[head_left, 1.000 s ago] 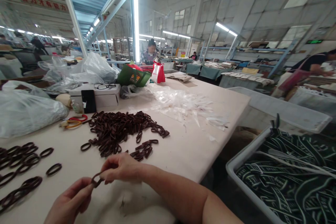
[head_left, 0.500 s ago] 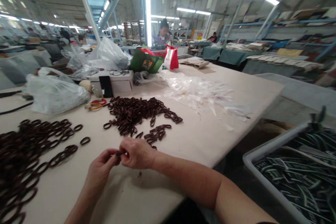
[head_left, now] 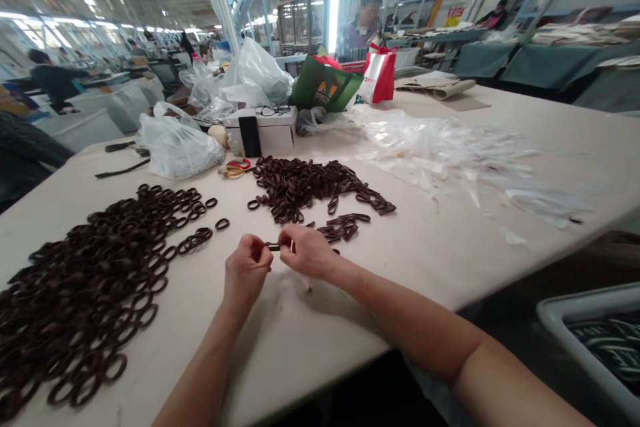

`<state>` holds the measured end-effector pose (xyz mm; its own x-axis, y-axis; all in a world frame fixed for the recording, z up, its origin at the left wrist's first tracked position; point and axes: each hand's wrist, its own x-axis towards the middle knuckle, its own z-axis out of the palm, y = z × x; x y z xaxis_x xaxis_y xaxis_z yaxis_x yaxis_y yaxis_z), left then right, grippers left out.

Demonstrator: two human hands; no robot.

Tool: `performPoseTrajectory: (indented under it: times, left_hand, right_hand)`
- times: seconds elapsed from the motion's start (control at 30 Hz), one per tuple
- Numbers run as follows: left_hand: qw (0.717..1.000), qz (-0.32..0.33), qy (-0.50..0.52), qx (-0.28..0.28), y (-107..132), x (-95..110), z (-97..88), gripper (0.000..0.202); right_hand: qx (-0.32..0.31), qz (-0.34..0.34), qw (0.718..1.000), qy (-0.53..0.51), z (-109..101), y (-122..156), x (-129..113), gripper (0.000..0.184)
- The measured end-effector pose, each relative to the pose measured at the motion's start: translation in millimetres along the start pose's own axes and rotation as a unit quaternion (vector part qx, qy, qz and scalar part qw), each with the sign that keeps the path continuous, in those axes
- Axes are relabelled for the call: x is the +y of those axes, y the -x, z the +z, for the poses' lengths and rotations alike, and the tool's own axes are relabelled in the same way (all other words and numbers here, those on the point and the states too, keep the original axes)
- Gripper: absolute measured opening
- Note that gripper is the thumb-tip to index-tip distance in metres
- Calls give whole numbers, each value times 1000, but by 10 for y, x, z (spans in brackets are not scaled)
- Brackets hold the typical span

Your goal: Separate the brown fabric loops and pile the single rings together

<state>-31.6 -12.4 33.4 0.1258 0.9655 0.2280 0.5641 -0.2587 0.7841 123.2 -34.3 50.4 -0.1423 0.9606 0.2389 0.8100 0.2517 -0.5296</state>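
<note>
Between my two hands, just above the table, a small dark brown loop (head_left: 273, 247) is stretched flat. My left hand (head_left: 247, 263) pinches its left end. The other end sits in the closed fingers of my right hand (head_left: 306, 250). Beyond my hands lies a heap of narrow, flattened brown loops (head_left: 300, 187), with a few loose ones close to my right hand. A wide spread of rounder, opened brown loops (head_left: 100, 267) covers the table's left side.
Scissors (head_left: 235, 167), a phone (head_left: 249, 136) and a white box (head_left: 273, 127) stand behind the heap. Plastic bags (head_left: 183, 143) and a green bag (head_left: 325, 83) sit further back. Clear plastic scraps (head_left: 440, 147) cover the right. A bin (head_left: 590, 327) stands beside the table (head_left: 410, 247). A co-worker (head_left: 365, 20) is beyond.
The view has swung left and down. My hands have drawn slightly apart, and the brown loop now shows stretched between them; before, it was mostly hidden in my fingers.
</note>
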Motion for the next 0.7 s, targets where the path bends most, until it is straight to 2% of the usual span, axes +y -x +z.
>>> performPoseTrajectory:
  times: [0.1, 0.17, 0.27, 0.33, 0.43, 0.6, 0.7]
  left_hand:
    - [999, -20, -8, 31, -104, -114, -182, 12]
    - [992, -38, -35, 115, -206, -266, -418, 16]
    - [961, -56, -50, 267, -356, -525, -802, 38]
    - [949, -57, -20, 310, -401, -622, -949, 50]
    - [959, -44, 36, 277, -360, -585, -905, 52]
    - [986, 4, 83, 146, -257, -351, -485, 44]
    - [990, 15, 103, 91, -196, -257, -331, 36]
  right_hand:
    - [-15, -22, 1000, 11, -126, -58, 151, 12]
    - [3, -1, 999, 40, -275, -105, 328, 15]
    - [43, 59, 992, 101, -501, -141, 636, 26]
    - [53, 86, 986, 134, -582, -131, 802, 18]
    - [53, 105, 980, 161, -569, -108, 948, 9]
    - [85, 115, 975, 169, -475, -167, 1095, 16]
    - [117, 132, 972, 155, -521, -208, 1144, 15]
